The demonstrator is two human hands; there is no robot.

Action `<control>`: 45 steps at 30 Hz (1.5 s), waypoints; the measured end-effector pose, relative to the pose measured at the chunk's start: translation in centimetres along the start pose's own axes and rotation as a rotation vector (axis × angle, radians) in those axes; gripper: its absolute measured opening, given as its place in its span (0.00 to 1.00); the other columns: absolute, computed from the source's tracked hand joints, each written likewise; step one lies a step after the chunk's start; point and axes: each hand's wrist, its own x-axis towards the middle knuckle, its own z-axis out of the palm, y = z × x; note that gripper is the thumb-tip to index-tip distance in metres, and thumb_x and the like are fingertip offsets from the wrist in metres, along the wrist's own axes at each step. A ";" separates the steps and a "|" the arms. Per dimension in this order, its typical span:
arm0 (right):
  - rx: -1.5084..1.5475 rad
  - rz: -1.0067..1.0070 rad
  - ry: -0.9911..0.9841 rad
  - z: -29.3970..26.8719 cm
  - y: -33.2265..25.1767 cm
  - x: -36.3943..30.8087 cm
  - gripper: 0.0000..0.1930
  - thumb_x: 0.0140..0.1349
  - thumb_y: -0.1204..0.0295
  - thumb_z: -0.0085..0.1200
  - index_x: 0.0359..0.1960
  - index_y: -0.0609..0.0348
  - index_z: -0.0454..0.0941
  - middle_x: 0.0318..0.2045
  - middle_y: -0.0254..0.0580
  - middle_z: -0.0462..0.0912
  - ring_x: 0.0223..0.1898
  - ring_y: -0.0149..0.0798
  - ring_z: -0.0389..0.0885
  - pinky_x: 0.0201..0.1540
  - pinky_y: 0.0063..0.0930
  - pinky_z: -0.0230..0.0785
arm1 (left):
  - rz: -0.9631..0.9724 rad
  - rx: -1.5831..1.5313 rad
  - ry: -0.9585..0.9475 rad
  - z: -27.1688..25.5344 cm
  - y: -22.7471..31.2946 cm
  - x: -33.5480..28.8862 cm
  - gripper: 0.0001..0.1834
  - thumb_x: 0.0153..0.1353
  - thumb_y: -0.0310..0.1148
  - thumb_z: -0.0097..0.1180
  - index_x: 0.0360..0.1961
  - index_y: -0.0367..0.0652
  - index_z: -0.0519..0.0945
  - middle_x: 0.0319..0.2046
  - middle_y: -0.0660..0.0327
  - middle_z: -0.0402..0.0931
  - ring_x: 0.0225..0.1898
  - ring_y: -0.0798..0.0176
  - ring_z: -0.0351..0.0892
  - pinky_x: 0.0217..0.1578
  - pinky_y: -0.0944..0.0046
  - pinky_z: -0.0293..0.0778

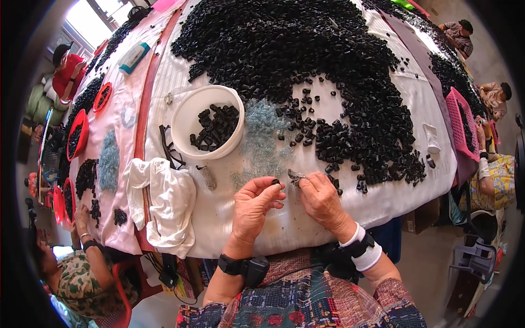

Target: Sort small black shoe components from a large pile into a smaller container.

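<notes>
- Head view: At the near edge of a white-covered bench (213, 218), a left hand (254, 205) pinches a small black piece (275, 182) between thumb and fingertips, presumably to keep its end exposed and steady.
- Opposite, the right hand (322, 199) has thumb and forefinger pressed together on a greyish piece (295, 177), too small to identify; the tip grip seems suited to fine handling.
- The two held pieces sit close together but apart, raised in front of the body, where both appear easy to watch.
- Loose black pieces (284, 49) spread from the far edge toward the right edge, their nearest stragglers just beyond the right hand, likely for easy picking.
- Translucent bluish pieces (265, 117) lie between that spread and a white bowl (190, 112), seemingly grouped to stay separate yet within reach.
- The bowl stands toward the left edge and contains more black parts (216, 128); its wall presumably stops them mixing with the loose ones.
- A crumpled white cloth (169, 208) rests at the near left corner, clear of the hands.
- Both forearms rise from the near edge and angle inward, wrists bent slightly; a black strap (232, 265) circles the left wrist, a white band (369, 254) the right.
</notes>
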 end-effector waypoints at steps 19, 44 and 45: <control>-0.005 -0.008 -0.008 -0.4 -0.4 -1.2 0.12 0.45 0.80 0.54 0.34 0.63 0.75 0.31 0.47 0.77 0.35 0.48 0.75 0.40 0.36 0.70 | -0.003 0.144 -0.019 0.4 -0.6 0.2 0.09 0.57 0.23 0.58 0.39 0.36 0.77 0.35 0.56 0.80 0.31 0.65 0.80 0.29 0.70 0.78; 0.228 0.078 0.145 -0.5 -1.2 -1.3 0.13 0.43 0.87 0.53 0.33 0.68 0.72 0.29 0.50 0.75 0.34 0.51 0.74 0.38 0.39 0.70 | 0.209 -0.012 0.100 -0.4 -0.1 0.4 0.09 0.57 0.25 0.58 0.39 0.36 0.76 0.32 0.58 0.79 0.29 0.67 0.80 0.26 0.70 0.77; 0.229 0.039 0.126 -0.3 -1.2 -1.1 0.13 0.43 0.86 0.53 0.34 0.67 0.72 0.29 0.49 0.75 0.34 0.51 0.75 0.39 0.38 0.70 | 0.202 -0.020 0.105 -0.4 0.1 0.4 0.09 0.56 0.24 0.58 0.39 0.36 0.76 0.32 0.58 0.79 0.29 0.67 0.80 0.25 0.71 0.77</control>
